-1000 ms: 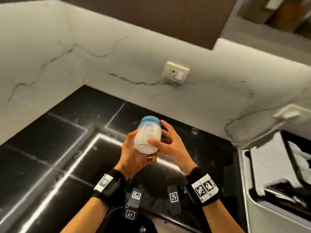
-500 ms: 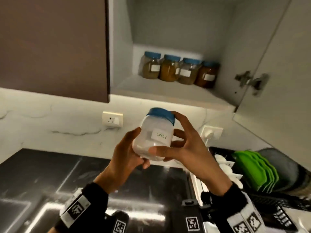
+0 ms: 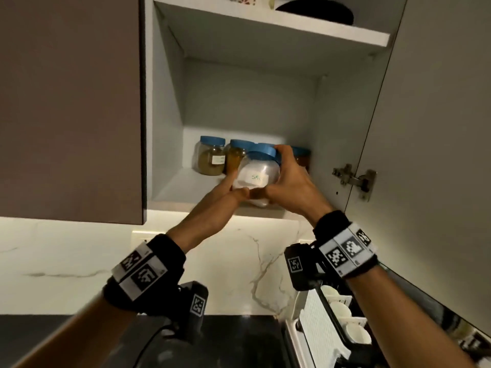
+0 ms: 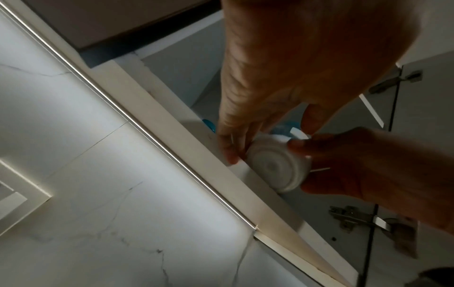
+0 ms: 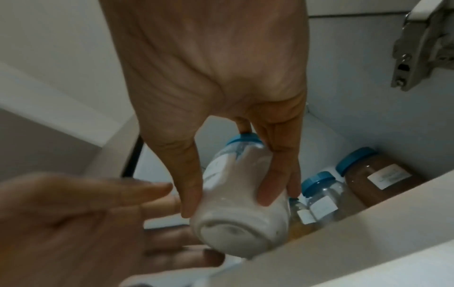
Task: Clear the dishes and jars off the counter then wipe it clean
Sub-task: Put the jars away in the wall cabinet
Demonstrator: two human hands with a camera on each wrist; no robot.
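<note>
Both hands are up at the open cupboard, and my right hand (image 3: 289, 181) has the real grip: thumb on one side and fingers (image 5: 282, 170) on the other, curled round the salt jar (image 3: 256, 173) from its blue lid down to its base. My left hand (image 3: 225, 195) lies against the jar's lower left side with its fingers fairly straight, pressing rather than wrapping; from the right wrist view that palm looks flat and spread beside the jar's bottom.

I see the jar tilted, its base toward me, at the front edge of the lower shelf (image 3: 186, 187). Its base seems to sit at or just over the shelf lip; I cannot tell whether it rests on the board. White grains fill most of it and a paper label faces me.

Behind it, along the back of the same shelf, stand more blue-lidded jars: one with greenish-brown powder (image 3: 211, 159) at the left, an amber one (image 3: 235, 158) beside it, and a reddish-brown one (image 3: 301, 156) at the right, partly hidden by my right hand. Above, the upper shelf (image 3: 279, 22) carries a dark round dish (image 3: 316, 11).

The cupboard door (image 3: 430, 155) hangs open on my right, hinge showing. Below, I see the marble wall (image 3: 66, 261), the dark counter (image 3: 239, 341), and a dish rack (image 3: 332, 328) with white cups at the lower right.
</note>
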